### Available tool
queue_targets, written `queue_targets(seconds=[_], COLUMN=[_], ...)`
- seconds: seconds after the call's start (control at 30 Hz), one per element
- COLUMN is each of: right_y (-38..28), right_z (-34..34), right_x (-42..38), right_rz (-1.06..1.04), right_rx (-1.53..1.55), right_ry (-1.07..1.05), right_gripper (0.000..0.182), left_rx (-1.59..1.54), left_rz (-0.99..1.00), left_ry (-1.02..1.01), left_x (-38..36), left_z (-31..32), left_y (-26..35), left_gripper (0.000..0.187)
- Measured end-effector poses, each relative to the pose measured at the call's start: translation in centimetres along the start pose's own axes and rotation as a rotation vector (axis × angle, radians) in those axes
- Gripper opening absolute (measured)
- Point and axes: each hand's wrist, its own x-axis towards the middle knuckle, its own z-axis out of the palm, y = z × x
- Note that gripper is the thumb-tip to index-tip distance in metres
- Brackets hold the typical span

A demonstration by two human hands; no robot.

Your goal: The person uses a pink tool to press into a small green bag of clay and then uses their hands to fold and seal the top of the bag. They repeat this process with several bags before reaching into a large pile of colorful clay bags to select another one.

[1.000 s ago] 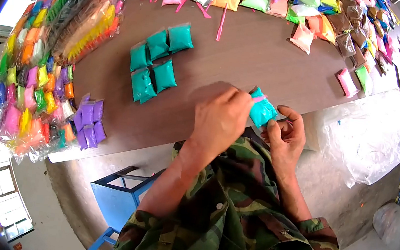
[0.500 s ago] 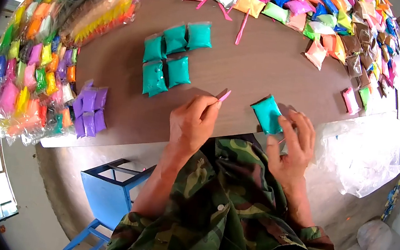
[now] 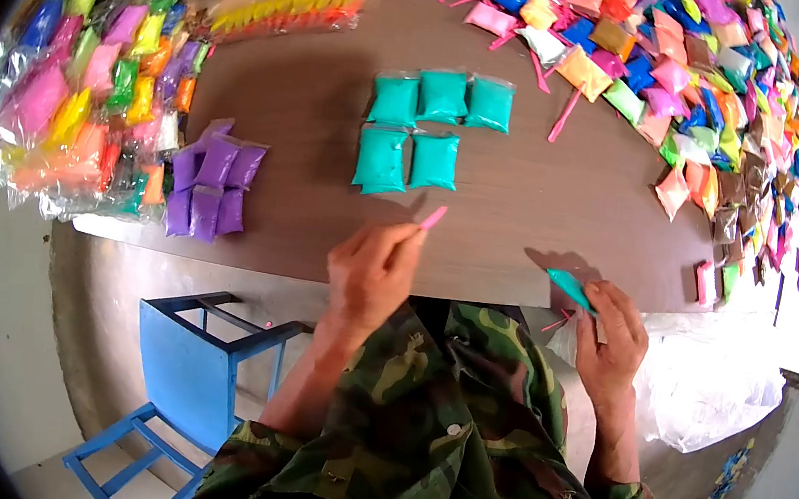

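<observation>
Left hand [image 3: 371,271] in a pinching grip, right hand [image 3: 613,336] curled closed, both forearms raised.

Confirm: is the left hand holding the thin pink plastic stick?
Yes, the left hand pinches the thin pink plastic stick above the brown table.

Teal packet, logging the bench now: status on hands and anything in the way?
Left hand pinching thin pink plastic stick. Right hand holding teal plastic packet edge-on at brown table edge. Five teal packets grouped ahead, apart from both hands.
</observation>
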Motion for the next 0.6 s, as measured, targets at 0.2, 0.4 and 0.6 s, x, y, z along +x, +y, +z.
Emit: queue_targets(seconds=[0.2, 0.4, 0.6], right_y=[-2.7, -4.5, -4.0], right_z=[3.0, 6.3, 10.2], right_x=[6.9, 13.5, 17.4], right_rz=[0.178, 0.279, 0.175], right_rx=[0.234, 0.429, 0.550], right_ry=[-0.058, -0.287, -0.349], right_gripper=[0.028, 0.024, 0.025], left_rx=[0.075, 0.023, -0.013], left_rz=[-0.127, -0.092, -0.154], left_ry=[0.131, 0.197, 0.192], left_x=[-0.9, -0.7, -0.6], left_z=[-3.2, -2.4, -2.6], left_y=[-3.0, -3.3, -3.1], left_gripper=[0.010, 0.011, 0.011])
